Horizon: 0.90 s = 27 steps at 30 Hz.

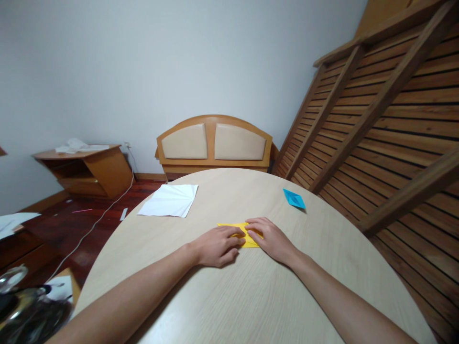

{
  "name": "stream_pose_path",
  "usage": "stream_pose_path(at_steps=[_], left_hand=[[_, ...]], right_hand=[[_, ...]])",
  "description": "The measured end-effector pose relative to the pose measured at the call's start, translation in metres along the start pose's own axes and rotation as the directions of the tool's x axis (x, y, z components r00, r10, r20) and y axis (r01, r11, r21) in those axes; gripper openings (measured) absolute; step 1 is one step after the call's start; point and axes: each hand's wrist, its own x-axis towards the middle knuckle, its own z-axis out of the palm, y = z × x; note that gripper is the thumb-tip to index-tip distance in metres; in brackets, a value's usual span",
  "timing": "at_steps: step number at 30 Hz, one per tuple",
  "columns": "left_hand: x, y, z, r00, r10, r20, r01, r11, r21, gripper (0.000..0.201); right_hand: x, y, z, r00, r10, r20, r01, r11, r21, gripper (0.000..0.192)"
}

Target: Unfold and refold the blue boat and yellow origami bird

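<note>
A folded piece of yellow paper (251,242) lies flat on the round light-wood table (229,306), partly covered by my hands. My left hand (215,246) rests over its left part, fingers stretched out across the paper and slightly bent. From the right, my right hand (276,240) reaches onto the same paper, its fingertips touching the upper right part. Both hands press from above, with no grip visible. Farther back on the right lies a blue folded paper (294,198), apart from my hands. A creased white sheet (168,200) is at the back left.
Beyond the table stands a wooden headboard (211,162) with cream panels. A large slatted wooden frame (387,129) leans along the right side. To the left are a low cabinet (111,172), a cable (96,222) on the dark red floor, and a cluttered box.
</note>
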Motion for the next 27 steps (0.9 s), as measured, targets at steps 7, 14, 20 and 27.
stream_pose_path(at_steps=[7,14,20,27], left_hand=[[0.001,-0.002,0.002,0.998,0.058,-0.021,-0.058,0.998,-0.003,0.032],[0.002,0.000,0.000,0.998,0.066,-0.016,-0.066,0.998,-0.013,0.036],[0.002,0.002,-0.001,0.999,0.047,-0.010,-0.048,0.999,-0.014,0.035],[0.003,0.001,0.002,0.996,-0.064,-0.064,0.067,0.997,0.045,0.030]], right_hand=[[0.003,-0.008,-0.005,0.996,0.076,-0.037,-0.075,0.997,0.028,0.018],[0.003,-0.005,-0.002,0.999,0.051,-0.010,-0.051,0.999,0.002,0.019],[0.002,-0.004,-0.002,0.999,0.029,0.018,-0.029,1.000,-0.007,0.024],[-0.001,-0.012,-0.005,0.999,-0.026,0.045,0.027,1.000,-0.015,0.028]])
